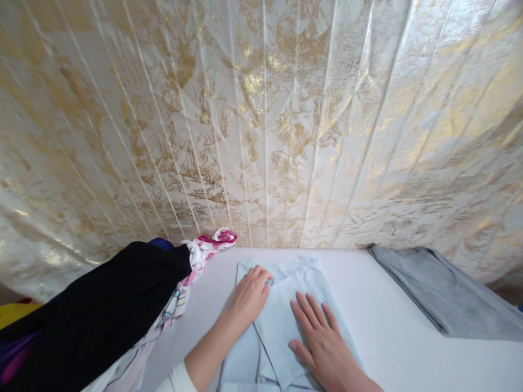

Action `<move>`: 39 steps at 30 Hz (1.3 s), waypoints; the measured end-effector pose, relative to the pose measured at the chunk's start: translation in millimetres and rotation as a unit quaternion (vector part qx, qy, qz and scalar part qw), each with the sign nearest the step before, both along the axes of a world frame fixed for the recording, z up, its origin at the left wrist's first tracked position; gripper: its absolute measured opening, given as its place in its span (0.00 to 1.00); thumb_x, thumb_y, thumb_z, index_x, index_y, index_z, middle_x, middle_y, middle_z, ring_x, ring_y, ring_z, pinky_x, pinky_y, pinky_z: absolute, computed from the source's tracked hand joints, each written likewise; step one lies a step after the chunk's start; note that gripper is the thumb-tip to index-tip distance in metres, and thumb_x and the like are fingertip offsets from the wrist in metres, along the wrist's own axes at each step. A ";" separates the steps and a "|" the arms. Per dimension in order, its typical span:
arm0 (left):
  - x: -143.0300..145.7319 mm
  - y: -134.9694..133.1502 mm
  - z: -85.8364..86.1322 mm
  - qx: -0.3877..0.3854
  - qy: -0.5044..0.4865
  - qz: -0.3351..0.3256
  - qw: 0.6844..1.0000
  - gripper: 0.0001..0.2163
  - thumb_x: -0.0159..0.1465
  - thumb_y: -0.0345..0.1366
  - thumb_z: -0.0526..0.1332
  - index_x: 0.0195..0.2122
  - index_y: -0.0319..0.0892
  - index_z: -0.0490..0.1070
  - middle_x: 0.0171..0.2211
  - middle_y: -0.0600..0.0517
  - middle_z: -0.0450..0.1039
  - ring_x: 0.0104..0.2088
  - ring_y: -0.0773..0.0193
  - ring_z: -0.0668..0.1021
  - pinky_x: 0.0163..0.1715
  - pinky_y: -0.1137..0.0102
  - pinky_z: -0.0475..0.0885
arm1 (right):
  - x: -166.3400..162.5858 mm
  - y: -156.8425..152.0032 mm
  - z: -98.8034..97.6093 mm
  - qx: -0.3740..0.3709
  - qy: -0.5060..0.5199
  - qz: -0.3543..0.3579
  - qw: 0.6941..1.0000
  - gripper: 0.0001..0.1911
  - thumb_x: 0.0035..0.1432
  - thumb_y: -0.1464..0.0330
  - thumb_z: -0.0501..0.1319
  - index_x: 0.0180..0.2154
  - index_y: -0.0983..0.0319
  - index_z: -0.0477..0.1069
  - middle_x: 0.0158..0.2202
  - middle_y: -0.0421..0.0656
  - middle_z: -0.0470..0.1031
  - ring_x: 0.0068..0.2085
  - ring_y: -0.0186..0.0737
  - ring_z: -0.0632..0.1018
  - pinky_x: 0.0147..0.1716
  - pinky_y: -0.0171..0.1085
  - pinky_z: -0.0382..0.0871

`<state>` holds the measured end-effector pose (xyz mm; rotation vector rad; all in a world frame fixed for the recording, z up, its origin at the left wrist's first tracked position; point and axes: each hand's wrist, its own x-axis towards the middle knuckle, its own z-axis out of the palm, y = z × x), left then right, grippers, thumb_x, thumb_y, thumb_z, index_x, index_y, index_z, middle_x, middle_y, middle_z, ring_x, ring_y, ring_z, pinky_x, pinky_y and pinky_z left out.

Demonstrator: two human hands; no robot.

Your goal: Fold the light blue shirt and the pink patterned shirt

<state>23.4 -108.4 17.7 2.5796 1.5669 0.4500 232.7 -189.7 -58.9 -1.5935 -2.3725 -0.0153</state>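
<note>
A light blue garment [281, 316] lies partly folded on the white table in front of me, with one layer turned over the other. Near its far end, my left hand [251, 294] has its fingers curled together on the cloth at a folded edge; the fingertips are partly hidden. My right hand [321, 340] rests flat on the right half of the garment, fingers stretched out and slightly spread. The near end of the cloth runs out of the bottom of the view.
To the left is a heap of clothes with a black garment [118, 305] on top and a pink-and-white patterned cloth [208, 245] beside it. A folded grey garment [453, 291] lies at the right on the white table [400, 348]. A gold-patterned curtain [265, 125] hangs behind.
</note>
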 end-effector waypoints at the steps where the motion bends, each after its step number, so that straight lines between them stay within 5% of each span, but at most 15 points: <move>1: 4.0 -6.7 -0.8 -0.005 -0.001 -0.014 1.000 0.09 0.65 0.28 0.57 0.45 0.47 0.69 0.46 0.54 0.70 0.48 0.63 0.72 0.47 0.70 0.67 | 0.1 -0.1 1.9 -0.007 -0.001 0.002 1.000 0.34 0.63 0.52 0.52 0.67 0.54 0.49 0.69 0.45 0.47 0.67 0.58 0.53 0.61 0.61 0.52; 8: 13.3 -23.5 -4.7 -0.013 0.008 -0.005 1.000 0.13 0.65 0.29 0.57 0.51 0.45 0.68 0.54 0.49 0.66 0.54 0.56 0.69 0.51 0.62 0.66 | 5.9 -1.0 27.1 -0.065 0.010 0.026 0.997 0.31 0.66 0.53 0.48 0.66 0.57 0.51 0.68 0.46 0.48 0.67 0.51 0.54 0.62 0.55 0.53; 12: 6.8 -23.8 -16.6 -0.013 0.010 0.011 1.000 0.17 0.66 0.31 0.56 0.56 0.45 0.64 0.59 0.47 0.63 0.59 0.54 0.65 0.55 0.58 0.63 | 9.4 4.3 28.1 -0.027 0.023 0.030 0.999 0.30 0.66 0.57 0.50 0.66 0.59 0.54 0.68 0.47 0.51 0.67 0.49 0.55 0.63 0.51 0.55; 18: -3.9 -22.8 -27.6 -0.007 -0.001 0.013 1.000 0.20 0.67 0.30 0.56 0.60 0.43 0.59 0.63 0.44 0.58 0.63 0.55 0.61 0.58 0.58 0.61 | 15.6 8.5 30.7 -0.090 0.011 0.026 0.996 0.32 0.62 0.61 0.55 0.65 0.63 0.56 0.68 0.49 0.51 0.67 0.51 0.56 0.62 0.50 0.56; 23: -7.3 -26.8 -8.6 -0.036 -0.010 0.059 0.998 0.09 0.65 0.30 0.57 0.47 0.43 0.67 0.54 0.46 0.66 0.56 0.54 0.67 0.53 0.60 0.63 | 7.9 -0.1 59.2 -0.107 0.070 0.061 0.990 0.32 0.58 0.68 0.57 0.64 0.60 0.57 0.68 0.49 0.51 0.67 0.53 0.54 0.62 0.53 0.57; 29: -0.5 -38.9 13.7 -0.093 -0.019 0.091 0.991 0.02 0.65 0.31 0.57 0.37 0.42 0.69 0.37 0.49 0.74 0.43 0.54 0.76 0.43 0.64 0.66 | -21.1 -16.2 70.7 -0.172 0.207 0.057 0.961 0.32 0.59 0.66 0.56 0.64 0.61 0.55 0.61 0.53 0.64 0.58 0.48 0.69 0.58 0.47 0.64; 32: 17.7 -52.7 31.0 -0.172 -0.108 0.028 0.979 0.04 0.66 0.35 0.56 0.35 0.44 0.69 0.31 0.54 0.75 0.33 0.62 0.78 0.32 0.73 0.66 | -30.1 -13.4 68.0 -0.177 0.286 0.015 0.942 0.41 0.55 0.67 0.57 0.67 0.60 0.43 0.57 0.52 0.69 0.49 0.45 0.76 0.51 0.45 0.69; 34: 30.4 -59.9 43.4 -0.245 -0.236 -0.052 0.939 0.06 0.66 0.36 0.55 0.35 0.43 0.69 0.31 0.55 0.75 0.32 0.65 0.77 0.31 0.75 0.66 | -26.3 -7.6 70.8 -0.174 0.328 -0.001 0.929 0.44 0.52 0.70 0.55 0.67 0.61 0.38 0.51 0.49 0.74 0.47 0.44 0.77 0.49 0.43 0.69; 36: 37.6 -61.1 51.4 -0.268 -0.347 -0.094 0.894 0.07 0.66 0.36 0.54 0.37 0.43 0.70 0.35 0.55 0.77 0.37 0.65 0.77 0.34 0.75 0.67 | -10.8 -1.2 78.6 -0.165 0.321 -0.034 0.932 0.41 0.51 0.72 0.52 0.66 0.63 0.42 0.43 0.46 0.77 0.43 0.44 0.79 0.45 0.41 0.70; 39: 34.4 -51.2 48.3 -0.212 -0.375 -0.055 0.901 0.07 0.65 0.36 0.55 0.39 0.45 0.71 0.41 0.54 0.77 0.43 0.64 0.76 0.39 0.73 0.66 | 32.4 4.5 95.1 -0.168 0.200 -0.125 0.957 0.30 0.53 0.73 0.49 0.59 0.63 0.57 0.28 0.40 0.75 0.32 0.44 0.79 0.34 0.38 0.69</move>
